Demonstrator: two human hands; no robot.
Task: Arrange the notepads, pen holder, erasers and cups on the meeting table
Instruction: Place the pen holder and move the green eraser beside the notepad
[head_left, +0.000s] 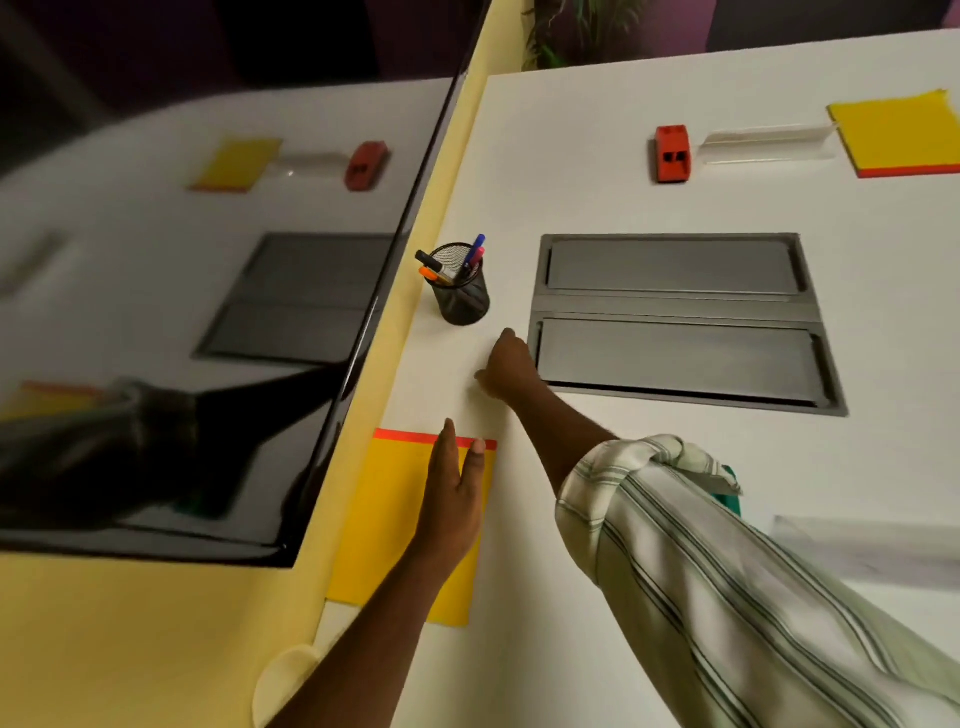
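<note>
A yellow notepad (395, 525) with an orange top strip lies on the white meeting table (597, 197) by its left edge. My left hand (454, 488) rests flat on it, fingers spread. My right hand (506, 366) hovers just short of the black mesh pen holder (462, 291), fingers curled, holding nothing. The holder stands upright with several markers in it. At the far side lie a red eraser (671, 154) and a second yellow notepad (901, 135). No cup is in view.
A grey double-flap cable box (680, 317) is set into the table right of my right hand. A clear acrylic stand (769, 143) lies between the eraser and the far notepad. A glossy black screen (171, 312) on the yellow wall borders the table's left side.
</note>
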